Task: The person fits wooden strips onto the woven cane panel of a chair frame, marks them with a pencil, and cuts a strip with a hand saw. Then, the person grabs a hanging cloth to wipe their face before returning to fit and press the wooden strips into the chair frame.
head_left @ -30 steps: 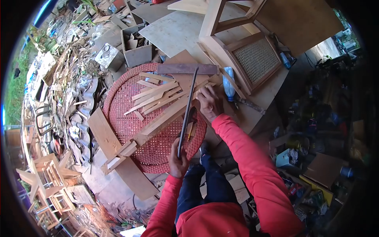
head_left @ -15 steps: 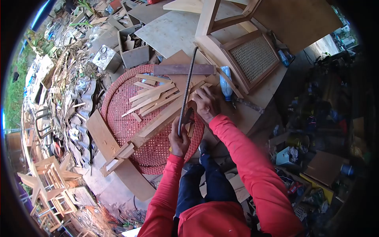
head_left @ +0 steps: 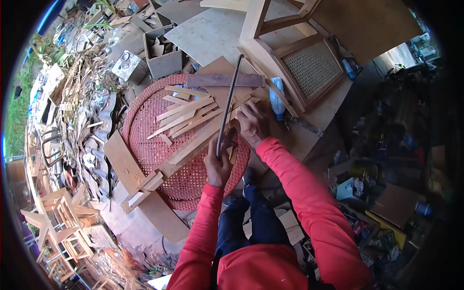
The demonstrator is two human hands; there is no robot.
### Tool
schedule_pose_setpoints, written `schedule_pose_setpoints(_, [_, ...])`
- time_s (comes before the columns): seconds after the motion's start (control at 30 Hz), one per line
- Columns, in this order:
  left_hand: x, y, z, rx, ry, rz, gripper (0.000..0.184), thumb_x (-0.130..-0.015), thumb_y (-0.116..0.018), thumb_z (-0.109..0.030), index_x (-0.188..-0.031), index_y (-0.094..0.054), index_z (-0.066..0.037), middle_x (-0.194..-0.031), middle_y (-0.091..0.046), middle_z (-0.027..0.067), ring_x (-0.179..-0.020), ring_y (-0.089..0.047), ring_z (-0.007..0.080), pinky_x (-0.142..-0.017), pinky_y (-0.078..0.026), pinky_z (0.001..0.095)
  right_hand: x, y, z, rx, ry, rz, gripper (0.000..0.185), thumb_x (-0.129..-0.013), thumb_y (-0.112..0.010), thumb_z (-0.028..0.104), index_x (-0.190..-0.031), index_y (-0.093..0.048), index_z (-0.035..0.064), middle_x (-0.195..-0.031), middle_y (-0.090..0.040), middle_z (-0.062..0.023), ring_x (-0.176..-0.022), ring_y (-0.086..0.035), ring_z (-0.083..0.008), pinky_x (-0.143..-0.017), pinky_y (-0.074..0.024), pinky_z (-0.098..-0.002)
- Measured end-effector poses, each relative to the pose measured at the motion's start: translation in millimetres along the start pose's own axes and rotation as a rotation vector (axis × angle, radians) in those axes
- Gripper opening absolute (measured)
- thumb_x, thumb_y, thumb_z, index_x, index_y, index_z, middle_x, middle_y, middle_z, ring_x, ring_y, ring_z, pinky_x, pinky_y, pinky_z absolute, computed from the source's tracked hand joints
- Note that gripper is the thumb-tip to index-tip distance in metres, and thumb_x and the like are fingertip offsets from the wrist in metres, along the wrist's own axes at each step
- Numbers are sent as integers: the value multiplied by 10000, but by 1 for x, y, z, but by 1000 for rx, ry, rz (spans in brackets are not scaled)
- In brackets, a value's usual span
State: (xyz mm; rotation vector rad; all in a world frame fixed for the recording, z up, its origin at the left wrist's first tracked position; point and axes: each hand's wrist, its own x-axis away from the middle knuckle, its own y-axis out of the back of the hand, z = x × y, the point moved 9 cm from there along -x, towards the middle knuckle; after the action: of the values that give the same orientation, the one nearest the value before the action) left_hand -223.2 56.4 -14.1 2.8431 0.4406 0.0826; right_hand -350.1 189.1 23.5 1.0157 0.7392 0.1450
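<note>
My left hand point(head_left: 217, 165) is closed round the lower end of a bow saw point(head_left: 234, 87) with a curved, ribbed metal rod for a frame. The saw lies across a long wooden beam point(head_left: 195, 147); its thin blade is hard to make out. Just right of the saw, my right hand point(head_left: 253, 124) is closed on the end of a thin wood strip point(head_left: 244, 100), pressing it on the beam. Several loose wood strips point(head_left: 186, 114) lie left of the saw on a round red woven tabletop point(head_left: 140, 104).
A plastic bottle point(head_left: 277, 99) lies right of my right hand, beside a wooden chair frame with a cane panel point(head_left: 313, 66). A dark flat board point(head_left: 224, 80) lies ahead. Scrap wood point(head_left: 92, 63) covers the ground at left, with a box of offcuts point(head_left: 164, 65).
My left hand has moved a little forward, away from my body, and the saw with it. My right hand stays at nearly the same place on the wood.
</note>
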Motion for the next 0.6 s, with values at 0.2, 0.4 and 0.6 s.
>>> schedule_pose_setpoints(0.2, [0,-1,-4,-62,6,14,386,-1092,-549,-19,-1477,-572,-43,-1065,-764,197,-906,-773,204,-737,-560,360,2,-2,-3,-18,17,-35,98,-811,-631,110,-886,-659,55,-1040,-630,-86,-1065,-648,-297,-775,-609,-439])
schedule_pose_setpoints(0.4, [125,52,36,-49,84,-6,415,-1077,-542,19,-1487,-571,-36,-1006,-717,96,-751,-638,138,-692,-519,301,1,-7,-7,-55,-48,69,48,-880,-617,108,-901,-654,85,-1011,-603,-73,-1094,-637,-306,-735,-580,-483])
schedule_pose_setpoints(0.6, [138,60,23,-32,129,-10,399,-1090,-521,-24,-1483,-592,-37,-942,-656,45,-715,-564,91,-643,-460,272,-8,-4,-2,27,133,105,98,-887,-607,121,-961,-646,68,-1048,-614,-107,-1113,-624,-347,-837,-551,-503])
